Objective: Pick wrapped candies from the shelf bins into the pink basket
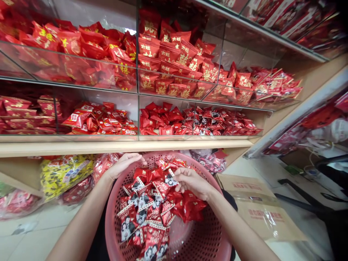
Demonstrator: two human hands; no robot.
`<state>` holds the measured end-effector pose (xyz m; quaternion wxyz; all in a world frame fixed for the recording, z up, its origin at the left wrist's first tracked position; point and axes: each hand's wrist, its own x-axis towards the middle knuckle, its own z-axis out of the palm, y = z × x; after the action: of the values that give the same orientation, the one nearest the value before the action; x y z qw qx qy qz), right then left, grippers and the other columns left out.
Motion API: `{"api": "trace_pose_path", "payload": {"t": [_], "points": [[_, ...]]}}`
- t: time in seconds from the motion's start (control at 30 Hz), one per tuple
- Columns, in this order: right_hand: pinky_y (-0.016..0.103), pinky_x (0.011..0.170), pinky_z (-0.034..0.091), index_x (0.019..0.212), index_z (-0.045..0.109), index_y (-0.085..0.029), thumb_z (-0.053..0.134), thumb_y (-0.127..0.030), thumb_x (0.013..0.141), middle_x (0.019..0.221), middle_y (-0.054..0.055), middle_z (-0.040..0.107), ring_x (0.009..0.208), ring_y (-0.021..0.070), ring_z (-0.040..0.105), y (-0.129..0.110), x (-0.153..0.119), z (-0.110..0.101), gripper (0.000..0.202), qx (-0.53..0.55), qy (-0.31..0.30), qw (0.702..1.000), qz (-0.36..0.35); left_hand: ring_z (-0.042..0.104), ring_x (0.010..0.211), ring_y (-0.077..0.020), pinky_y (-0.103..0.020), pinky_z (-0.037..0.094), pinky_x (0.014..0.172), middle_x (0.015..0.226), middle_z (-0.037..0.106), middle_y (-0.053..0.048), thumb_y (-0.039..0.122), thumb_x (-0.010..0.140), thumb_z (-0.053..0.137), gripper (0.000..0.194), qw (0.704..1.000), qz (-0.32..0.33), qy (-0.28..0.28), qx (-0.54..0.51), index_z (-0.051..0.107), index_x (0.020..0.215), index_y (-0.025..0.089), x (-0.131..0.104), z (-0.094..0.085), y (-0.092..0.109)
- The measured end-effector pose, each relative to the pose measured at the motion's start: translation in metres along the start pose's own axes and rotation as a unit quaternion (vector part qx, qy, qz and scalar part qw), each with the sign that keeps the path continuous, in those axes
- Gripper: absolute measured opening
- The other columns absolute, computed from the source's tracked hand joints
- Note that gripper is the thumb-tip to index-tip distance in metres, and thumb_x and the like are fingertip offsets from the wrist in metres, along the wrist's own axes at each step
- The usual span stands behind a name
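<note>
A pink plastic basket (111, 232) with perforated walls stands below the shelves, close in front of me. Small red candy packets (152, 203) fill its left and far parts, many with black-and-white figures printed on them. Plainer, glossy red packets (187, 204) lie at the right. My left hand (125, 165) rests at the far left rim, fingers stretched loosely over it, with no packet seen in it. Over the heap, my right hand (191, 181) has its fingers curled and pinched at the edge of a candy packet (170, 178); the fingertips partly cover it.
Clear-fronted shelf compartments (138, 90) hold more red packets. A wooden ledge (81, 148) runs just beyond the basket. Under it lies a yellow bag (67, 174) among other bags. At the right are a flattened cardboard box (261, 214) and dark chair legs (301, 199).
</note>
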<state>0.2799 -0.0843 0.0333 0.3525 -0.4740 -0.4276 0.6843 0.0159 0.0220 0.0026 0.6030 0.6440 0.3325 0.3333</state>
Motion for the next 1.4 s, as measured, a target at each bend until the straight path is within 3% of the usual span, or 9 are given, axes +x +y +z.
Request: {"api": "trace_pose_path", "payload": {"t": [0.13,0.3,0.47,0.67,0.87,1.17,1.4], "points": [[0.012,0.036,0.035,0.069,0.053,-0.016,0.069,-0.030,0.064,0.052,-0.005,0.056,0.043,0.0064,0.056,0.002,-0.001,-0.003,0.022,-0.072,-0.021,0.997,0.013,0.062,0.090,-0.0211,-0.034,0.042,0.088,0.089,0.071,-0.007,0.037,0.079,0.054,0.026,1.000,-0.005,0.001,-0.001,0.068,0.079,0.015,0.000,0.000,0.001],[0.012,0.035,0.031,0.066,0.053,-0.015,0.067,-0.031,0.064,0.046,-0.006,0.055,0.039,0.0048,0.051,0.002,-0.001,-0.013,0.021,-0.118,0.008,0.993,0.009,0.062,0.091,-0.0220,-0.034,0.044,0.086,0.090,0.071,-0.008,0.038,0.078,0.056,0.027,1.000,-0.011,0.005,-0.007,0.068,0.080,0.015,0.000,0.000,-0.002],[0.012,0.034,0.034,0.066,0.054,-0.015,0.067,-0.033,0.064,0.044,-0.005,0.055,0.039,0.0063,0.053,0.004,0.001,-0.023,0.022,-0.141,0.025,0.989,0.029,0.061,0.092,-0.0218,-0.034,0.044,0.087,0.092,0.070,-0.008,0.038,0.079,0.054,0.027,1.000,-0.011,0.002,-0.012,0.068,0.080,0.015,0.000,-0.001,-0.003],[0.013,0.035,0.037,0.066,0.055,-0.014,0.067,-0.031,0.062,0.048,-0.003,0.058,0.042,0.0082,0.057,0.017,0.006,-0.026,0.020,-0.159,-0.001,0.986,0.045,0.062,0.092,-0.0225,-0.035,0.044,0.087,0.091,0.071,-0.008,0.039,0.077,0.056,0.027,1.000,-0.011,0.006,-0.003,0.069,0.080,0.015,0.000,0.000,-0.001],[0.013,0.035,0.039,0.066,0.058,-0.012,0.070,-0.036,0.059,0.050,-0.001,0.061,0.040,0.0081,0.057,0.025,0.011,-0.022,0.027,-0.152,-0.036,0.986,0.063,0.062,0.092,-0.0218,-0.035,0.043,0.088,0.091,0.071,-0.007,0.038,0.078,0.056,0.026,1.000,-0.007,0.003,-0.003,0.069,0.079,0.016,0.000,0.000,-0.001],[0.017,0.039,0.047,0.071,0.050,-0.014,0.077,-0.043,0.053,0.048,-0.001,0.061,0.046,0.0140,0.062,0.029,0.014,-0.010,0.044,-0.095,0.000,0.994,0.052,0.062,0.089,-0.0204,-0.034,0.042,0.089,0.090,0.071,-0.006,0.035,0.078,0.055,0.023,1.000,-0.002,0.002,-0.011,0.068,0.077,0.016,0.000,0.001,0.000],[0.019,0.042,0.051,0.076,0.046,-0.016,0.080,-0.039,0.050,0.054,0.000,0.064,0.047,0.0141,0.063,0.030,0.011,-0.009,0.049,-0.078,0.001,0.995,0.063,0.062,0.089,-0.0211,-0.034,0.043,0.087,0.090,0.070,-0.008,0.036,0.077,0.057,0.024,1.000,-0.001,0.004,-0.006,0.068,0.077,0.015,0.000,0.001,0.002]]}}
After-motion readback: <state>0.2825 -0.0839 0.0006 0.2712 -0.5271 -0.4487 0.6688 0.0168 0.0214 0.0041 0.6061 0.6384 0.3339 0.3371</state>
